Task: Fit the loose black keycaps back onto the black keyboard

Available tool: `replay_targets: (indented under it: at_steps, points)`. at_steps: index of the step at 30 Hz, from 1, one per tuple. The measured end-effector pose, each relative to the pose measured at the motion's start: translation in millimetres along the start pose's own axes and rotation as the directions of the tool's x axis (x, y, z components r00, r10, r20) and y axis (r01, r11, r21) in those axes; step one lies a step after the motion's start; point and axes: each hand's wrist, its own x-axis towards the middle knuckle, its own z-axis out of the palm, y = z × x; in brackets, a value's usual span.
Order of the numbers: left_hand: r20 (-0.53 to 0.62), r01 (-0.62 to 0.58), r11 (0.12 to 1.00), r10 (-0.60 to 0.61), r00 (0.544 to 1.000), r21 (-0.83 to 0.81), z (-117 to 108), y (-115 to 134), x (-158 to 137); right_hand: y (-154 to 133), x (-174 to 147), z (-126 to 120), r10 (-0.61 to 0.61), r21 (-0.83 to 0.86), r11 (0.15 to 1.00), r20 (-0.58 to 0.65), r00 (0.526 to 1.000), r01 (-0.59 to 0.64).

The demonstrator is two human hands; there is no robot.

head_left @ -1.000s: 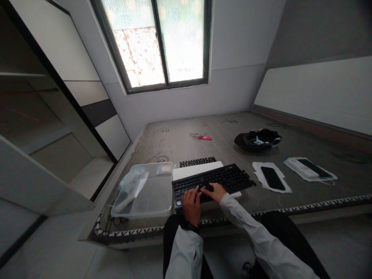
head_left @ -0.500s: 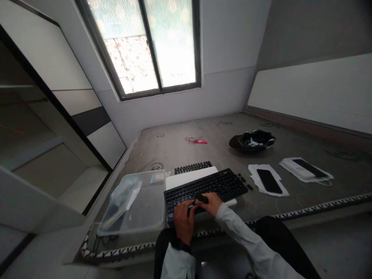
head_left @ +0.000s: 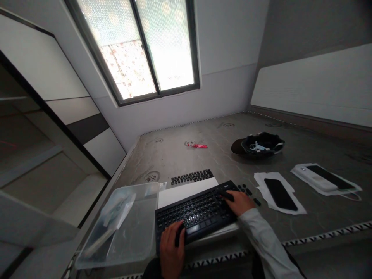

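A black keyboard (head_left: 200,215) lies tilted across a white sheet or box (head_left: 186,192), and many keycap spots on it look bare with round switch marks. My left hand (head_left: 172,246) is at its front left edge, thumb and finger closed around a small dark object (head_left: 179,234) whose kind I cannot make out. Over the keyboard's right part, my right hand (head_left: 241,202) grips a short black stick-like tool (head_left: 226,195), its tip near the keys. Loose black keycaps (head_left: 192,177) stand in rows behind the sheet, with several more (head_left: 247,190) to the right.
A clear plastic bin (head_left: 136,228) holding a plastic packet stands on the left. To the right lie a phone (head_left: 280,193) on white paper and a white device (head_left: 322,182) with a cable. Farther back are a black cap (head_left: 258,145) and a red wrapper (head_left: 199,146) on the mattress (head_left: 171,155).
My hands have parted: the right moved right over the keyboard with the black tool, and the left moved down to the front left edge. The view has shifted slightly.
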Motion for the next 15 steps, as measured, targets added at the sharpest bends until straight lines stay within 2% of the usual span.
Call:
replay_targets:
  at_steps: [3, 7, 11, 13, 15]
  points:
    - [-0.019, -0.013, 1.000, 0.014, 1.000, 0.025, -0.9, -2.9, 3.4, 44.2, 18.0, -9.2, 0.161, 0.082, 0.985, -0.094, 0.982, -0.154]
    - [-0.045, -0.041, 0.998, 0.043, 0.998, 0.039, -7.9, -3.5, 11.4, 88.8, 30.3, -2.3, 0.327, 0.154, 0.941, -0.174, 0.929, -0.302]
    - [-0.004, -0.058, 0.998, 0.058, 0.998, 0.040, -21.3, 2.3, 38.2, 112.1, 40.7, 12.9, 0.413, 0.214, 0.895, -0.059, 0.909, -0.392]
    - [0.053, -0.011, 0.999, 0.009, 0.999, 0.046, -21.7, 5.4, 63.6, 116.1, 44.8, 19.1, 0.413, 0.263, 0.880, -0.010, 0.911, -0.396]
    - [0.136, 0.047, 0.997, -0.055, 0.989, 0.062, -13.0, 6.0, 95.6, 116.7, 47.4, 22.6, 0.418, 0.333, 0.853, 0.026, 0.908, -0.402]
